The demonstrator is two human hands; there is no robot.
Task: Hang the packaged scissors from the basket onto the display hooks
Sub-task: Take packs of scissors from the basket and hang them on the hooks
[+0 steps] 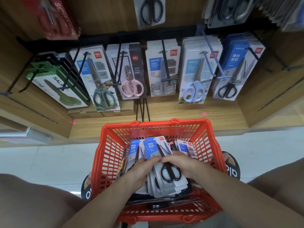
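A red plastic basket (111,145) sits on the floor below me, holding several packaged scissors. Both my hands reach into it. My left hand (141,170) and my right hand (182,163) grip the top pack (166,171), a blue-and-white card with black-handled scissors, one hand at each side. More blue-topped packs (134,148) stand behind it. On the wooden display above, black hooks (165,61) carry rows of scissor packs; matching black-handled packs (236,69) hang at the far right.
Hooks hold green salad scissors (56,81), a green-handled pair (98,79), a pink pair (131,74) and a light-blue pair (195,74). A wooden shelf ledge (181,112) runs under them. My feet in black sandals (230,165) flank the basket on white floor tiles.
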